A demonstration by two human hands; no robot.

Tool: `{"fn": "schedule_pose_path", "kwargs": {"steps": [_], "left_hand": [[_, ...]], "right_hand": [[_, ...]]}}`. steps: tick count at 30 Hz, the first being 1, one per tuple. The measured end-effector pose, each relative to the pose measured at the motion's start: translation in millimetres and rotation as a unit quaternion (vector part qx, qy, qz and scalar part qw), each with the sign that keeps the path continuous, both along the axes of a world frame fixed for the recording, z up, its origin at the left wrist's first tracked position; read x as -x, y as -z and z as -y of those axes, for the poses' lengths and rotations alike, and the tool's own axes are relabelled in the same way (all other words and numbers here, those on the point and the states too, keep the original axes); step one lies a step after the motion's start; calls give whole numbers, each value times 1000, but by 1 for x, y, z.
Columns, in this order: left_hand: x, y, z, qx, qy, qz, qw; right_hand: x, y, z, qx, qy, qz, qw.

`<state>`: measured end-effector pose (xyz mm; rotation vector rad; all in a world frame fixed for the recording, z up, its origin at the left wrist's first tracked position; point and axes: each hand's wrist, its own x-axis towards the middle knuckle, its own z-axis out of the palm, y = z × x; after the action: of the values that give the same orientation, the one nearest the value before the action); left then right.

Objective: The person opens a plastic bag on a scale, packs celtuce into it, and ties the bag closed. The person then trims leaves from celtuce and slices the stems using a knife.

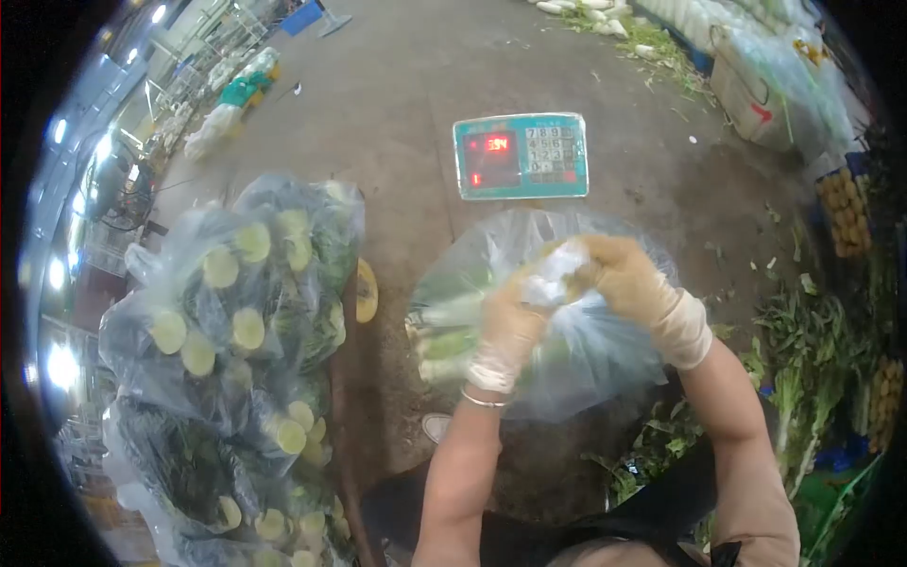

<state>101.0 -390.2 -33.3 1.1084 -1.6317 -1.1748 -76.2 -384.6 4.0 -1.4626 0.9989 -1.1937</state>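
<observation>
A clear plastic bag full of long, pale green stalk vegetables stands in front of me, below the scale display. Above it, my left hand, in a pale glove, is closed on a whitish bunched part that looks like the bag's gathered neck. My right hand, gloved alike, closes on the same bunch from the other side, its fingers bent and slightly blurred. Both hands nearly meet over the bag's top. The exact hold of the fingertips is partly hidden.
A scale display with red digits stands beyond the bag. Left, bagged vegetables with round cut ends form a tall pile. Loose leafy greens lie at right. White radish-like vegetables and a large sack are farther back.
</observation>
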Motion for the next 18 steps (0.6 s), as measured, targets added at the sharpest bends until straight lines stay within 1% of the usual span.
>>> {"fn": "schedule_pose_path", "kwargs": {"steps": [1, 2, 3, 4, 5, 6, 7, 8, 9, 10, 11, 12, 13, 14, 15, 16, 18], "left_hand": [[-15, -3, 5, -81, 13, 6, 997], [-24, -4, 6, -163, 25, 11, 986], [-27, -2, 4, -162, 22, 13, 986], [-30, -1, 2, -220, -3, -51, 974], [-33, 0, -1, -277, -29, -116, 953], [-32, -2, -6, -276, -34, -112, 954], [-27, -5, -12, -229, -32, -220, 948], [-27, -7, -17, -180, -31, -324, 928], [-33, -7, -20, -180, -37, -321, 929], [-40, -9, -22, -152, -67, -249, 954], [-46, -11, -22, -122, -96, -174, 972], [-49, -12, -21, -118, -100, -172, 973], [-51, -12, -21, -80, -93, -131, 984], [-52, -11, -21, -43, -85, -90, 991], [-52, -10, -21, -6, -75, -50, 996], [-51, -9, -20, -7, -77, -51, 996], [-50, -9, -21, -85, -135, -162, 974]], "right_hand": [[9, -1, 0, -42, 45, -91, 994], [13, -2, -1, -84, 89, -180, 976], [10, -2, -4, -83, 87, -178, 977], [6, -2, -7, -86, -52, -356, 929], [2, -1, -10, -83, -189, -516, 832], [-2, 1, -16, -80, -191, -512, 833], [-6, 3, -24, -164, -205, -269, 927], [-9, 5, -28, -239, -206, -6, 949], [-7, 7, -20, -200, -179, 45, 962], [-14, 10, -16, -201, -185, 48, 961], [-24, 14, -12, -184, -141, 68, 970], [-35, 14, -7, -165, -97, 89, 977], [-45, 12, -8, -153, -126, 10, 980], [-57, 16, -11, -154, -130, 12, 979], [-70, 21, -12, -70, -94, -147, 982], [-79, 23, -12, 17, -55, -301, 952], [-83, 25, -10, -7, -58, -312, 948]]}}
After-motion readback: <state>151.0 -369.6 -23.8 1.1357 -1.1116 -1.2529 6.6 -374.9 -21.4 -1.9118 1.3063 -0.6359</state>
